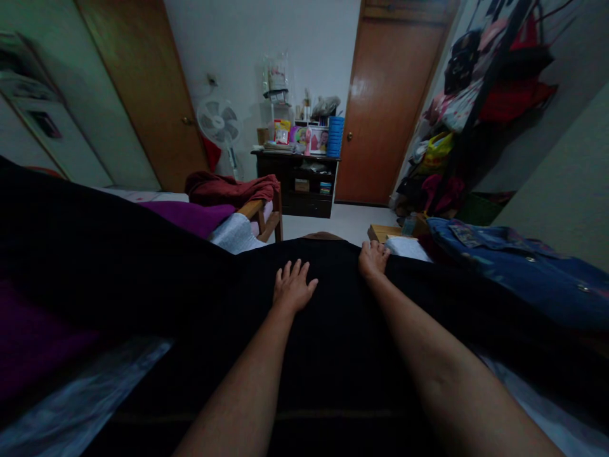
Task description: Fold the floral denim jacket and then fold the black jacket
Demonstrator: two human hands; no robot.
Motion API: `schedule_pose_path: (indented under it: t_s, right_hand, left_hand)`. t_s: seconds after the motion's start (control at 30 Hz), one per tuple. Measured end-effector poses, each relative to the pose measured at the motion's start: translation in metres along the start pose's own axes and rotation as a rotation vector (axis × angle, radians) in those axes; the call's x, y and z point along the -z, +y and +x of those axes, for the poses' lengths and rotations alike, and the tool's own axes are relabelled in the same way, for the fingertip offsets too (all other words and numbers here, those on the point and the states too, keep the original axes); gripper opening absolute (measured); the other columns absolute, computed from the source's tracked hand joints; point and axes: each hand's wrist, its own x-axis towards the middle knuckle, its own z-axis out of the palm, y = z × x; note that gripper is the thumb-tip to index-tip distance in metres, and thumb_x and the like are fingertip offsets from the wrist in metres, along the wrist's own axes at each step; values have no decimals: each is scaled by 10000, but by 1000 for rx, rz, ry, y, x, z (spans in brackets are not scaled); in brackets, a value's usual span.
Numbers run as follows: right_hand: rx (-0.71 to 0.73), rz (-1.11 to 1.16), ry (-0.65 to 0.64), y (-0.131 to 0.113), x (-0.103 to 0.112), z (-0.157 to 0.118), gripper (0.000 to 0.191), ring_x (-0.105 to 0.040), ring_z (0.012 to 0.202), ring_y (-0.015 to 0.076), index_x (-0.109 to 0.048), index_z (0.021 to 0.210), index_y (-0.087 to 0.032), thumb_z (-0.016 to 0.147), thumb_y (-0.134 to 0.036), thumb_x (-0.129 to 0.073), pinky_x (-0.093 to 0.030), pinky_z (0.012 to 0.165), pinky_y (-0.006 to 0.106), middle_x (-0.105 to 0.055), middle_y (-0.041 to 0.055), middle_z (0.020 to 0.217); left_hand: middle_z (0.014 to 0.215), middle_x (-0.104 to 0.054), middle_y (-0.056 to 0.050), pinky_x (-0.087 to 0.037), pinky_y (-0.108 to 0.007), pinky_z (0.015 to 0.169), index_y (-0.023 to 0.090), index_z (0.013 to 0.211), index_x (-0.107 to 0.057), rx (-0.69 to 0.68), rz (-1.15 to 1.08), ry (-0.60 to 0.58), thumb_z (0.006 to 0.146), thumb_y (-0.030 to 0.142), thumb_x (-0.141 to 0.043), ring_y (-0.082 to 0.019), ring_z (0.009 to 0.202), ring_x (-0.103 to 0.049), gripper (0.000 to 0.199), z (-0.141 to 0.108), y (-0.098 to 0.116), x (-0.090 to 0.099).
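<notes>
Fingers (297, 267) of your left hand (292, 293) are lying spread, palm down, on black cloth (337, 355), gripping nothing. Your right hand (373, 259) is resting at cloth's far edge, fingers bent, slightly parted; whether they are pinching it, cannot tell. Cloth is extending beneath both hands. Denim garment (518, 266) is lying to right, purple fabric (195, 216) to left.

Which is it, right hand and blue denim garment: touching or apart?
Apart. The head view shows the right hand at the edge of the black cloth, a white item visible between it and the blue denim garment.
</notes>
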Motion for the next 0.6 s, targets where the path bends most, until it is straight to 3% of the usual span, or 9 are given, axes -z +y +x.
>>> schedule_pose_path:
  t_s: [0.1, 0.23, 0.3, 0.47, 0.6]
  right_hand:
    - [51, 63, -11, -15, 3, -20, 376, -405, 1247, 276, -539, 1266, -186, 934, -234, -368, -211, 1052, 451, -507, 138, 1347]
    - [55, 182, -331, -22, 4, -43, 581, -312, 1355, 305, -390, 1428, -211, 935, -512, -337, -194, 1083, 531, -357, 130, 1503]
    - [44, 197, -405, -21, 1, -50, 637, -211, 1416, 310, -313, 1479, -229, 937, -561, -274, -161, 1100, 556, -253, 100, 1564]
    - [45, 180, -354, -20, -2, -56, 645, -184, 1431, 309, -286, 1496, -223, 945, -555, -245, -136, 1118, 548, -233, 97, 1573]
    - [52, 181, -336, -20, -2, -57, 641, -196, 1426, 313, -305, 1489, -214, 947, -552, -247, -148, 1112, 553, -247, 110, 1566]
  left_hand:
    - [1562, -292, -42, -175, -513, 1153, 265, 1458, -356, 7, 0, 5, 911, 576, -325, -300, 1439, -206, 631, 1, 0, -2]
    - [1562, -291, -51, -176, -514, 1151, 256, 1458, -357, 1, 0, -2, 915, 573, -321, -303, 1439, -203, 630, 2, 1, -1]
    - [1561, -294, -54, -180, -514, 1149, 255, 1457, -357, -4, -3, -7, 917, 575, -316, -301, 1439, -205, 628, 1, 0, 0]
    - [1543, -333, -54, -228, -498, 1135, 265, 1429, -393, 4, -31, -24, 908, 570, -366, -291, 1427, -240, 605, 3, 0, 5]
    - [1514, -377, -89, -230, -476, 1141, 214, 1323, -512, -8, 31, 75, 909, 392, -434, -253, 1398, -308, 458, 23, -14, 21]
